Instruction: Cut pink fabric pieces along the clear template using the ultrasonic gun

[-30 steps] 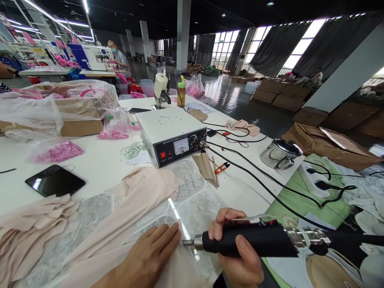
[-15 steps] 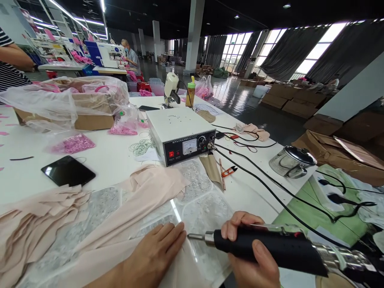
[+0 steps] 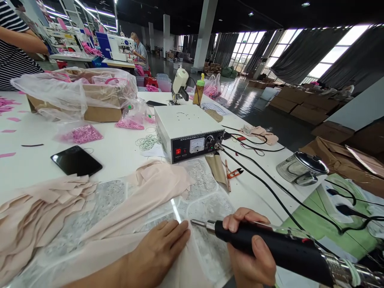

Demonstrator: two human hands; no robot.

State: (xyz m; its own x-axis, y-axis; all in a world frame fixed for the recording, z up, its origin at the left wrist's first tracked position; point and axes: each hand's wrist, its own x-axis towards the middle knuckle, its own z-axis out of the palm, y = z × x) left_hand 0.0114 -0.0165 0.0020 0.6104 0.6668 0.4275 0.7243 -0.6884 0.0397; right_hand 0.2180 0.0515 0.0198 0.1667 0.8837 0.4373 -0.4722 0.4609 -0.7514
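My left hand [image 3: 159, 248] lies flat with fingers stretched out, pressing on beige fabric [image 3: 117, 240] over a clear, marked plastic sheet [image 3: 207, 216]. In my right hand [image 3: 252, 252] is a black ultrasonic welding handpiece [image 3: 270, 244], my fingers wrapped round its barrel. Its metal tip points left and sits close to my left fingertips; whether it touches the cloth I cannot tell. Behind them stands a white generator box [image 3: 192, 132] with a meter and a red switch. A pile of beige fabric pieces [image 3: 45, 212] is at the left.
Black cables [image 3: 264, 176] run across the table's right side. Near them are orange thread snips [image 3: 235, 173] and a lidded glass pot [image 3: 301, 168]. A phone [image 3: 76, 161], a plastic-covered cardboard box [image 3: 102, 102] and bags of pink pieces [image 3: 81, 134] lie left. Other people work farther back.
The camera view has shifted, so the background sits farther right. The handpiece tip has risen slightly relative to my left fingers. Both hands keep nearly the same pose.
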